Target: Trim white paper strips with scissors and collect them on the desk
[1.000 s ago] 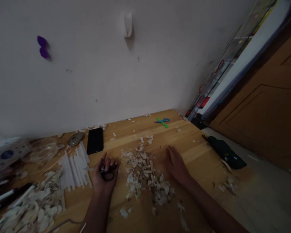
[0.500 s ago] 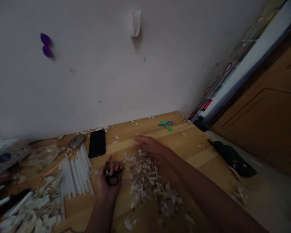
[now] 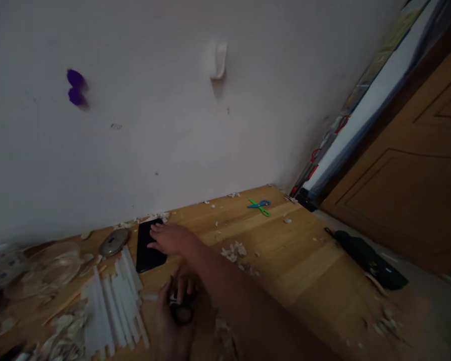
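Note:
My left hand (image 3: 169,313) rests palm up near the front of the wooden table (image 3: 281,255), its fingers curled round black-handled scissors (image 3: 182,323). One dark handle loop shows; the blades are hidden. My right hand (image 3: 169,238) reaches across to the left, fingers stretched out over the black phone (image 3: 146,250). Whether it touches the phone I cannot tell. Pale, papery scraps (image 3: 235,250) lie beside my right forearm, which covers part of that pile. To the left of my left hand is a bundle of white translucent sticks (image 3: 115,306).
Blue and green scissors (image 3: 259,206) lie toward the back. A grey oval object (image 3: 115,242) and a clear plastic container (image 3: 56,268) are at the left, with more pale scraps (image 3: 65,336) in front. A dark folded umbrella (image 3: 368,255) lies by the right edge.
My right hand has swung left from beside the scrap pile to over the phone. My left hand still grips the scissors. The view has tilted up slightly.

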`<action>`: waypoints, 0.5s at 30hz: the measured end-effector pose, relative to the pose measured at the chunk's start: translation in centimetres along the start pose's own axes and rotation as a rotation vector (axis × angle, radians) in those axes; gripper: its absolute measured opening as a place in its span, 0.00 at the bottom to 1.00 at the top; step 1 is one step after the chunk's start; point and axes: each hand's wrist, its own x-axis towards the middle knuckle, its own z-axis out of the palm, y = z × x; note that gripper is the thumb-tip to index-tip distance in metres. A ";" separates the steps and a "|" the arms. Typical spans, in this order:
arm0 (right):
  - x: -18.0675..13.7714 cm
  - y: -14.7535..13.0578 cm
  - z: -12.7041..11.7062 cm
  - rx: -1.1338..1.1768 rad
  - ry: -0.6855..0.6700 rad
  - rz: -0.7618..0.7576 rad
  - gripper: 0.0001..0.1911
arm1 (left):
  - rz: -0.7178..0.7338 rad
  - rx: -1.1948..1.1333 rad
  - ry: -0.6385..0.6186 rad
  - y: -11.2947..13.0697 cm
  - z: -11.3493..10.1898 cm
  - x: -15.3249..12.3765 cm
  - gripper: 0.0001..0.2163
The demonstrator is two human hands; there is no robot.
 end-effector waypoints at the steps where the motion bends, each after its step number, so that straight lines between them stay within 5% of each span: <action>1: -0.5 -0.5 0.3 -0.026 0.012 -0.005 0.22 | -0.003 0.011 -0.001 -0.1 0.2 0.0 0.06; 10: -4.9 -3.1 1.0 -0.154 -0.114 -0.163 0.22 | -0.117 0.295 -0.340 -1.2 0.2 -1.7 0.18; 15: -6.6 -3.4 0.5 -0.239 -0.090 -0.327 0.24 | -0.305 0.460 -0.449 -1.3 -0.9 -2.3 0.22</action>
